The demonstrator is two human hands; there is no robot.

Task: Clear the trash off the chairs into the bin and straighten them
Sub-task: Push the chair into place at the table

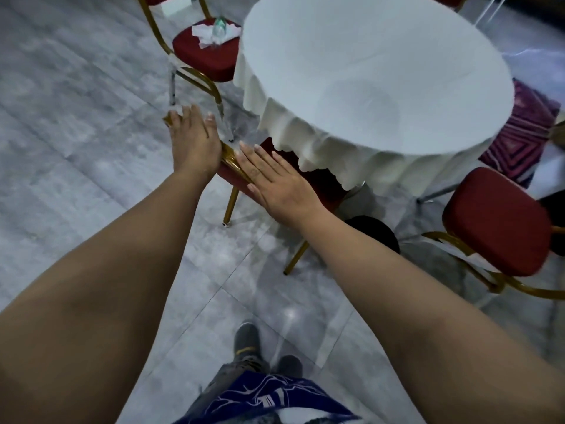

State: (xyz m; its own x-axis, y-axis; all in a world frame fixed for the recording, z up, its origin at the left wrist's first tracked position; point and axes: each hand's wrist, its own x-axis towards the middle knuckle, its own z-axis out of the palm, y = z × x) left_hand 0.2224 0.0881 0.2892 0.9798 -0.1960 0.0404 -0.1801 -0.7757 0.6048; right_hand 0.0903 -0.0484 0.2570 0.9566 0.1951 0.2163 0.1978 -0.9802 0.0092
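Observation:
A red chair with a gold frame (pixel 232 162) stands in front of me, its seat tucked under the round table. My left hand (pixel 194 143) lies over the left part of its top rail, fingers spread and not wrapped around it. My right hand (pixel 275 183) presses flat against the right part of the chair back, fingers straight. A second red chair (pixel 201 61) stands at the upper left. Crumpled white tissue (pixel 203 33) and a clear plastic bottle (pixel 219 26) lie on its seat. A third red chair (pixel 498 221) at the right has a bare seat.
The round table with a white cloth (pixel 376 75) fills the upper middle. A dark round object (pixel 371 232) sits on the floor by the table's near edge. A purple patterned cloth (pixel 526 123) lies at the right. Grey tiled floor (pixel 76 133) spreads to the left. My feet (pixel 247 338) are below.

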